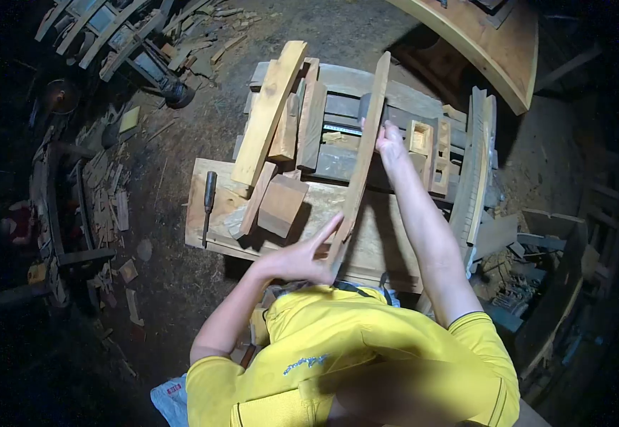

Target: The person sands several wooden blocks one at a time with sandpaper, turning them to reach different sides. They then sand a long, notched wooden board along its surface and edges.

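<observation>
A long, narrow wooden strip [364, 149] slants over the workbench [387, 235], its near end close to my yellow shirt. Around that near end is my left hand [298, 260], its thumb and a finger spread along the wood; the other fingers are partly hidden. Farther up, my right hand [390, 141] grips the strip's right edge. A dark rounded object [364, 107] shows behind the strip; I cannot make out its kind. Left of the strip lie a wooden block [283, 204] and a thick pale plank [270, 114].
A chisel-like tool [209, 206] with a dark handle lies at the bench's left. Mortised wood pieces [420, 139] sit to the right, beside long upright-edged boards [474, 164]. A large curved wooden panel [487, 43] stands at the far right. Scraps [121, 203] litter the left floor.
</observation>
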Demonstrator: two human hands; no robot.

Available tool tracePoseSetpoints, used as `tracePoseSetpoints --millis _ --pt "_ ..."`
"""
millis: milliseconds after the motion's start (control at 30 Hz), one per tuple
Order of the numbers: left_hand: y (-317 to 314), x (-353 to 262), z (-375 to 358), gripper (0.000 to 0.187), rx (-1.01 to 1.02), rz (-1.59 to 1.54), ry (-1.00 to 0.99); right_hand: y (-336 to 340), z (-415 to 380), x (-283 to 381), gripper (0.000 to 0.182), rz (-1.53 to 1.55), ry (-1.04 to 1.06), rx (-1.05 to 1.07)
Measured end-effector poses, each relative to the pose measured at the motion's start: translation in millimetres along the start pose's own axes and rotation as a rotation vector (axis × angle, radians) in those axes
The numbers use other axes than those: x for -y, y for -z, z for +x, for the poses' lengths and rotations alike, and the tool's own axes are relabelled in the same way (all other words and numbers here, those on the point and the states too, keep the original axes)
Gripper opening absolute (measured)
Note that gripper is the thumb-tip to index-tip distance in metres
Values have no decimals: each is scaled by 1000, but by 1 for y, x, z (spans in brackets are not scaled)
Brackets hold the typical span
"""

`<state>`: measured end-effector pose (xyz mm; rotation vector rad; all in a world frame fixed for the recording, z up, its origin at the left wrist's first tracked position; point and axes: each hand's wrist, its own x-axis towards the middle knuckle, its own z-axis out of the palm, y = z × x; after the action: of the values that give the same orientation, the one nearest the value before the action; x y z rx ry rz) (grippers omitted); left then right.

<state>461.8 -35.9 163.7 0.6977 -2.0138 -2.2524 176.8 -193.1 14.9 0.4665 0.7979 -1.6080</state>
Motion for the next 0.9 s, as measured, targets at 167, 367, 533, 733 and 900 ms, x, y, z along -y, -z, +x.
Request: tracePoseSetpoints --millis 167,367,533,733,900 --pt "9 19 72 76 -251 -200 191 1 20 0 42 -186 364 -128" --pt "8 88 152 56 -729 46 -6 33 -7 39 46 -313 499 -14" --pt "13 124 192 62 -1079 552 206 104 -78 73 47 -367 656 84" --pt "7 155 194 66 -1130 680 421 231 -171 56 53 -400 553 -200" --pt "8 165 195 69 -1048 851 472 304 -220 50 41 -739 706 -548"
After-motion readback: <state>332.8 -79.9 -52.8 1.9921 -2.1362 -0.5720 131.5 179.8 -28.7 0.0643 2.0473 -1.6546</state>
